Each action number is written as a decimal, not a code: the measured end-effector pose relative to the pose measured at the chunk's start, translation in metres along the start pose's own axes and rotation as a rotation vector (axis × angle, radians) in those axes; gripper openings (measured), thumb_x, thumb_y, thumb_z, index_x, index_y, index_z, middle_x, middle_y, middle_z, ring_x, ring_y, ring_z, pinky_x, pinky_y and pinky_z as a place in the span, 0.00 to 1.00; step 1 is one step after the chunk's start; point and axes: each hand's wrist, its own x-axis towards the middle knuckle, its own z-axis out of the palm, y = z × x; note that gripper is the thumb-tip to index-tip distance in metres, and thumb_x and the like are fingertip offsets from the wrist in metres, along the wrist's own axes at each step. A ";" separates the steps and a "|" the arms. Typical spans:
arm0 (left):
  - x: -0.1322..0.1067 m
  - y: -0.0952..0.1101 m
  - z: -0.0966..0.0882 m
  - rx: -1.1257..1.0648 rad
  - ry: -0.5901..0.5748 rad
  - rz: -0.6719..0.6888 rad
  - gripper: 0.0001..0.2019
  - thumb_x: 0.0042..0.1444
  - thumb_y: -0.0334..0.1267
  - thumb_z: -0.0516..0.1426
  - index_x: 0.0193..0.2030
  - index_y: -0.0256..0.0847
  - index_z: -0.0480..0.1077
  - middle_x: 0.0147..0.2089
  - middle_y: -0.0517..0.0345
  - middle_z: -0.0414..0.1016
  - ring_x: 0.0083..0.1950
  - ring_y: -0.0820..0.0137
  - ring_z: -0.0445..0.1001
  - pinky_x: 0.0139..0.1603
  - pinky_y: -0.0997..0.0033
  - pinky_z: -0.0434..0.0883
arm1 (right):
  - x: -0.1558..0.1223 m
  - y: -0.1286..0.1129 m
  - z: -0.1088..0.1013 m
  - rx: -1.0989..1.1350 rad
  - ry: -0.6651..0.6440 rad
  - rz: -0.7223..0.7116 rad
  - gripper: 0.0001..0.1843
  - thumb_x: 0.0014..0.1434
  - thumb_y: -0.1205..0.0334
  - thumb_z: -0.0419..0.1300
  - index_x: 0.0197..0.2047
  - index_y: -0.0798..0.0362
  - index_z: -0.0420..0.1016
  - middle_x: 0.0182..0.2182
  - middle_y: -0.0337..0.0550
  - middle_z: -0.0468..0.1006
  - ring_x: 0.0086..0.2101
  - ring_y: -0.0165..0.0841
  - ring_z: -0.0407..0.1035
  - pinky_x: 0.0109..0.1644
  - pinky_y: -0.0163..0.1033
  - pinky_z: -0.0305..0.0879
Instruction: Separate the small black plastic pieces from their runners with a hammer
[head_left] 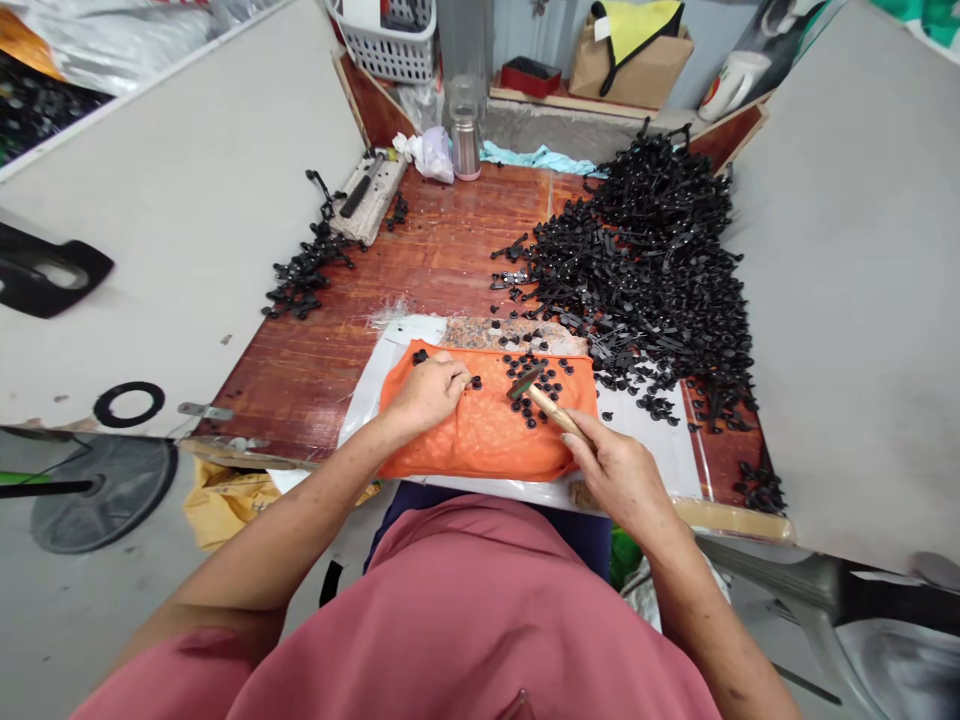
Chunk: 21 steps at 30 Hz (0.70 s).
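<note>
My right hand is wrapped round the wooden handle of a small hammer. The hammer's dark head lies over small black round parts on an orange cloth. On the left of the cloth, my left hand is closed, thumb and fingertips together, beside a single black round part. Whether the fingertips grip that part or only touch it, I cannot tell. Several more black parts lie just behind the left hand. Under the cloth's far edge shows a speckled stone slab.
A big heap of black plastic parts covers the table's right side. At the left are a smaller pile and a block with a black-handled tool. A bottle stands at the back. Grey panels flank the table.
</note>
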 end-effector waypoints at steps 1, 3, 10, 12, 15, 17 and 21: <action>0.000 0.000 0.001 0.015 -0.004 0.002 0.14 0.62 0.35 0.51 0.29 0.40 0.74 0.34 0.54 0.72 0.39 0.65 0.71 0.44 0.67 0.67 | 0.000 0.000 0.000 0.004 -0.003 -0.001 0.22 0.72 0.56 0.52 0.66 0.42 0.73 0.43 0.43 0.87 0.38 0.39 0.82 0.40 0.37 0.71; 0.000 0.000 0.002 0.040 -0.015 0.002 0.14 0.63 0.35 0.50 0.30 0.40 0.75 0.34 0.53 0.72 0.39 0.65 0.72 0.44 0.67 0.67 | 0.000 0.000 0.000 0.005 -0.009 -0.006 0.22 0.72 0.56 0.52 0.67 0.43 0.72 0.44 0.43 0.87 0.39 0.39 0.82 0.41 0.38 0.72; 0.000 -0.001 -0.001 0.088 -0.033 0.006 0.14 0.61 0.32 0.49 0.28 0.40 0.73 0.32 0.53 0.71 0.39 0.64 0.72 0.41 0.66 0.67 | 0.014 -0.020 -0.001 -0.123 0.039 -0.043 0.23 0.72 0.59 0.54 0.68 0.41 0.71 0.45 0.42 0.87 0.37 0.38 0.82 0.37 0.37 0.72; 0.000 -0.001 0.000 0.093 -0.028 0.019 0.14 0.60 0.31 0.49 0.27 0.40 0.72 0.32 0.54 0.71 0.38 0.65 0.71 0.41 0.66 0.67 | 0.020 -0.028 0.002 -0.152 0.092 -0.081 0.26 0.72 0.59 0.55 0.71 0.40 0.68 0.46 0.41 0.87 0.36 0.36 0.81 0.38 0.36 0.72; 0.000 -0.002 0.002 0.087 -0.018 0.032 0.15 0.61 0.32 0.49 0.28 0.40 0.73 0.32 0.54 0.71 0.38 0.65 0.72 0.43 0.66 0.68 | 0.026 -0.035 0.009 -0.212 0.164 -0.120 0.28 0.73 0.59 0.54 0.74 0.39 0.63 0.47 0.42 0.85 0.37 0.34 0.80 0.38 0.35 0.71; 0.000 -0.004 0.003 0.081 -0.016 0.037 0.15 0.62 0.32 0.49 0.31 0.39 0.75 0.33 0.53 0.72 0.39 0.65 0.72 0.44 0.66 0.68 | 0.028 -0.038 0.014 -0.285 0.148 -0.114 0.28 0.73 0.59 0.53 0.74 0.39 0.62 0.43 0.42 0.85 0.35 0.34 0.79 0.35 0.35 0.70; -0.002 -0.007 0.005 0.076 -0.022 0.045 0.15 0.63 0.33 0.49 0.33 0.38 0.77 0.35 0.51 0.73 0.39 0.64 0.72 0.45 0.66 0.69 | 0.027 -0.040 0.020 -0.358 0.069 -0.117 0.28 0.74 0.58 0.52 0.74 0.40 0.63 0.38 0.44 0.84 0.32 0.35 0.78 0.34 0.35 0.69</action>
